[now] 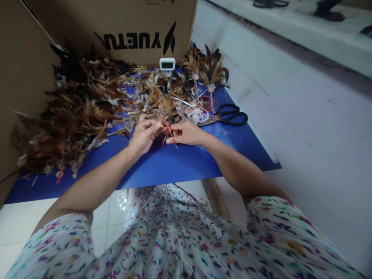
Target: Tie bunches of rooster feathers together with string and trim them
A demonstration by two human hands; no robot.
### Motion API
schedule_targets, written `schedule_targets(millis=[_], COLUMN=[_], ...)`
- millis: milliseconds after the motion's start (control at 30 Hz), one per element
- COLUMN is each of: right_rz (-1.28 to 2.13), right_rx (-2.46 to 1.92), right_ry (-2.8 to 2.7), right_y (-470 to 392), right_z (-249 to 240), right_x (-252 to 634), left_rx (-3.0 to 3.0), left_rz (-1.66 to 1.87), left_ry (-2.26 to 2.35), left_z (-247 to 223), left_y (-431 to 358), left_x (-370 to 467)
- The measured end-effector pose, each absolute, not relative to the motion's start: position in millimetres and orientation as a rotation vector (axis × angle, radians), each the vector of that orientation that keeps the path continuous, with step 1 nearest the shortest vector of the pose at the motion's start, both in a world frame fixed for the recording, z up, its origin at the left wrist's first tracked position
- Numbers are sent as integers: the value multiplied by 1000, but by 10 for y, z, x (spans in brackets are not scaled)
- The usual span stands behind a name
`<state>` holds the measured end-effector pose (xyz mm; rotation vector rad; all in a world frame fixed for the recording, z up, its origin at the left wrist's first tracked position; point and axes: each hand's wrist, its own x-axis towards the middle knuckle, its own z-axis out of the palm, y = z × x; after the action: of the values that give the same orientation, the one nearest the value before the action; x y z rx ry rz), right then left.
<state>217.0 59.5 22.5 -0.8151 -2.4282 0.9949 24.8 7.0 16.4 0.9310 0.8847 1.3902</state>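
Observation:
Both hands meet over the near part of the blue table, close together. My left hand (pixel 144 135) is closed in a pinch on a red string (pixel 166 124). The fingers of my right hand (pixel 186 133) are also closed on the string, which crosses between the hands and hangs below them. Just beyond my fingertips lie brown feathers (pixel 165 104); whether some are held is partly hidden by the hands. A tangle of white string (pixel 197 115) lies past my right hand, beside black-handled scissors (pixel 232 115).
A large heap of brown and black feathers (pixel 84 104) covers the table's left. Two feather bundles on sticks (pixel 210 73) lie at the back right. A small white digital clock (pixel 167 64) stands before a cardboard box (pixel 136 23). A pale wall (pixel 290 112) borders the blue tabletop (pixel 186 166).

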Motion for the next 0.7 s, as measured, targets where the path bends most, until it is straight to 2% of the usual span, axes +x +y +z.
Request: schedule_targets(millis=[200, 500, 700], right_rz=[1046, 1413, 1253], right_rx=[-822, -818, -842], right_ry=[-2383, -1933, -1738], right_y=[566, 601, 588], right_z=[234, 193, 165], right_x=[2148, 2130, 2087], left_rx=[939, 1020, 1086], left_rz=[1339, 1334, 1350], left_ry=[932, 964, 990], left_z=[176, 174, 176], left_y=[56, 54, 66], left_x=[260, 274, 255])
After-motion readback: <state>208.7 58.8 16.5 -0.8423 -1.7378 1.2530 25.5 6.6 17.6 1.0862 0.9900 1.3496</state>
